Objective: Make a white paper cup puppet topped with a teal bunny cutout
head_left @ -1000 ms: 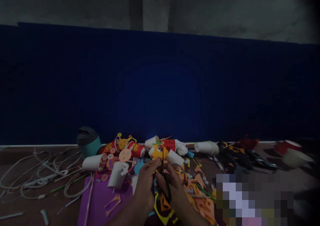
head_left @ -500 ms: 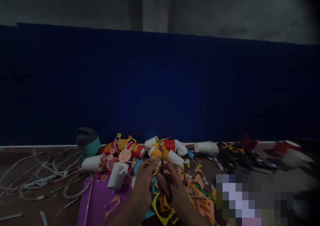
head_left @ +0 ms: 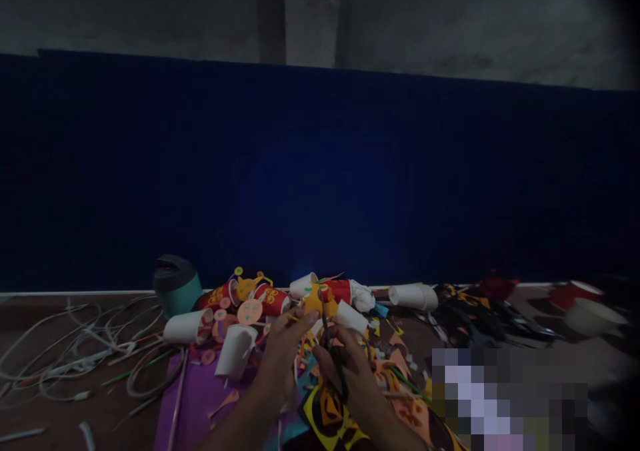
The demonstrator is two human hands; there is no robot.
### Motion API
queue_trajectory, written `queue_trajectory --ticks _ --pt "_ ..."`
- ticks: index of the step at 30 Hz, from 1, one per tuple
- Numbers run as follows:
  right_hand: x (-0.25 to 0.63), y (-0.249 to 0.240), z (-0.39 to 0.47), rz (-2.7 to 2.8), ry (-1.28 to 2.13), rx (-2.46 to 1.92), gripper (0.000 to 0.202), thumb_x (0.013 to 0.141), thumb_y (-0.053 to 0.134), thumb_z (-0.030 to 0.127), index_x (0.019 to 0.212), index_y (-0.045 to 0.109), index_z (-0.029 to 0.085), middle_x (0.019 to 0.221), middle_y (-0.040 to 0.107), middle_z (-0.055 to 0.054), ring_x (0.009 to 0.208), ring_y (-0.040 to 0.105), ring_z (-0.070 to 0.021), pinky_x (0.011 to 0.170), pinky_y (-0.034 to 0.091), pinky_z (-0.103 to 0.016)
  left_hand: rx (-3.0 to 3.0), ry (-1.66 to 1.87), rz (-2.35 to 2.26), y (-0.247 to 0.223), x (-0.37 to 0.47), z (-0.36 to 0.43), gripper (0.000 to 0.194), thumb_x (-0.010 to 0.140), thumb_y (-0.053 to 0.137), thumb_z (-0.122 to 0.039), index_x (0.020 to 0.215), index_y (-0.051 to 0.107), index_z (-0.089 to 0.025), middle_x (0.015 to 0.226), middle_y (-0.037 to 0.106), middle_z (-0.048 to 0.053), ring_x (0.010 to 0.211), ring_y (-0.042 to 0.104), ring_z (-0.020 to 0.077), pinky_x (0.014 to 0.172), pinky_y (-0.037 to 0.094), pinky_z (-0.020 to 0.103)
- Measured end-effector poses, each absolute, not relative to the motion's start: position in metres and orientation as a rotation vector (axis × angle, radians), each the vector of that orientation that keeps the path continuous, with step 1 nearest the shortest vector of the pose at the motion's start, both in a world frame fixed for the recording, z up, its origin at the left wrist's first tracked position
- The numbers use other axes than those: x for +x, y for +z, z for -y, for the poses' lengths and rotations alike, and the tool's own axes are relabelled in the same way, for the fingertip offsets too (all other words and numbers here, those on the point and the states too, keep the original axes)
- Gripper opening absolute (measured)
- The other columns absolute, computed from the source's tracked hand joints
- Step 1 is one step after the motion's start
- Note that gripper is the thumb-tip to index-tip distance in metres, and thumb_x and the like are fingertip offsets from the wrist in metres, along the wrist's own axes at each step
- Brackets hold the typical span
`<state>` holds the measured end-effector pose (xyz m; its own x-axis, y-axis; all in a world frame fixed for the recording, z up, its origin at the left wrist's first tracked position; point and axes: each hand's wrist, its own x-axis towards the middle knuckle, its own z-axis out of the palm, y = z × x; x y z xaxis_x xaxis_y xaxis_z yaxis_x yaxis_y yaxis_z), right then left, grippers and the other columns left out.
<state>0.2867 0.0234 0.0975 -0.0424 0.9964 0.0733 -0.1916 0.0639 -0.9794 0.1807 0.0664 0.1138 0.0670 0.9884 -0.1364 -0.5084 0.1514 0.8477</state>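
My left hand point(head_left: 285, 344) is closed on an orange-yellow paper cutout point(head_left: 314, 302), thumb on top and fingers beneath. In my right hand point(head_left: 350, 361) is a pair of dark scissors point(head_left: 326, 321), blades pointing away from me at the cutout's right side. Whether the blades are parted is too dim to make out. Below the hands lie yellow and black paper pieces point(head_left: 330, 414). Close to my left wrist a white paper cup point(head_left: 236, 352) leans on a purple sheet point(head_left: 200, 398). A round orange paper face point(head_left: 250, 310) lies beyond it.
Red cups point(head_left: 273, 299) and more white cups point(head_left: 413, 296) lie along the back by the blue panel point(head_left: 320, 171). A teal and grey container point(head_left: 176, 284) stands at left, near tangled white cables point(head_left: 85, 344). Dark items point(head_left: 480, 314) and a pale bowl point(head_left: 594, 319) are at right.
My left hand has shifted slightly left with the cutout, which has turned a little. The scissors have tipped slightly, still in my right hand.
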Motion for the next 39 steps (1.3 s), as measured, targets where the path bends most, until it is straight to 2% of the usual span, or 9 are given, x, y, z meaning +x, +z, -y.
queue_trajectory --ticks 5,10,15,20,24,28,33,39 --pt "0.286 0.094 -0.024 1.165 1.233 -1.010 0.036 0.073 0.068 0.049 0.077 0.047 0.020 0.049 0.040 0.010 0.040 0.033 -0.0052 0.038 0.025 -0.017 0.737 1.274 -0.843 0.113 0.181 -0.066 0.024 0.063 0.078 -0.029 0.082 0.067 -0.017 0.080 0.071 0.002 0.081 0.066 0.0199 0.077 0.047 0.028" --pt "0.287 0.093 -0.025 1.179 1.211 -1.041 0.038 0.072 0.068 0.051 0.081 0.048 0.020 0.048 0.044 0.009 0.040 0.038 -0.0064 0.039 0.031 -0.018 0.790 1.263 -0.799 0.109 0.184 -0.063 0.029 0.068 0.074 -0.032 0.092 0.067 -0.018 0.089 0.071 0.004 0.086 0.065 0.0214 0.079 0.047 0.030" --pt "0.288 0.093 -0.026 1.203 1.178 -1.023 0.036 0.075 0.066 0.050 0.084 0.048 0.020 0.054 0.051 0.006 0.045 0.045 -0.0083 0.044 0.038 -0.019 0.968 1.226 -0.773 0.108 0.179 -0.068 0.022 0.070 0.072 -0.029 0.086 0.066 -0.017 0.085 0.070 0.004 0.084 0.064 0.0225 0.076 0.047 0.030" --pt "0.289 0.094 -0.026 1.195 1.130 -1.020 0.036 0.074 0.066 0.051 0.083 0.051 0.020 0.055 0.045 0.007 0.043 0.040 -0.0068 0.042 0.035 -0.019 1.016 1.193 -0.778 0.115 0.172 -0.072 0.019 0.069 0.074 -0.028 0.081 0.066 -0.016 0.082 0.070 0.004 0.082 0.064 0.0213 0.077 0.046 0.030" --pt "0.288 0.101 -0.025 1.186 1.123 -1.057 0.040 0.071 0.067 0.056 0.079 0.052 0.019 0.056 0.046 0.006 0.043 0.040 -0.0070 0.041 0.033 -0.020 1.038 1.153 -0.768 0.120 0.169 -0.074 0.021 0.068 0.074 -0.027 0.084 0.067 -0.015 0.093 0.071 0.007 0.090 0.064 0.0235 0.082 0.046 0.031" --pt "0.287 0.108 -0.023 1.146 1.164 -1.066 0.044 0.067 0.068 0.058 0.081 0.054 0.019 0.056 0.045 0.006 0.043 0.037 -0.0068 0.040 0.029 -0.020 1.038 1.117 -0.773 0.120 0.167 -0.077 0.026 0.069 0.073 -0.027 0.091 0.067 -0.014 0.093 0.072 0.008 0.092 0.065 0.0251 0.083 0.047 0.032" --pt "0.288 0.108 -0.023 1.113 1.210 -1.033 0.042 0.062 0.074 0.053 0.079 0.053 0.019 0.056 0.043 0.007 0.044 0.034 -0.0060 0.040 0.026 -0.018 1.053 1.099 -0.761 0.121 0.165 -0.078 0.028 0.070 0.073 -0.027 0.094 0.069 -0.015 0.096 0.072 0.008 0.096 0.064 0.0250 0.085 0.046 0.031" --pt "0.288 0.109 -0.023 1.071 1.271 -1.012 0.044 0.058 0.078 0.046 0.075 0.048 0.020 0.057 0.043 0.008 0.045 0.034 -0.0055 0.041 0.028 -0.018 1.078 1.095 -0.791 0.118 0.160 -0.083 0.024 0.071 0.072 -0.029 0.090 0.069 -0.015 0.091 0.072 0.007 0.087 0.065 0.0227 0.081 0.046 0.031"
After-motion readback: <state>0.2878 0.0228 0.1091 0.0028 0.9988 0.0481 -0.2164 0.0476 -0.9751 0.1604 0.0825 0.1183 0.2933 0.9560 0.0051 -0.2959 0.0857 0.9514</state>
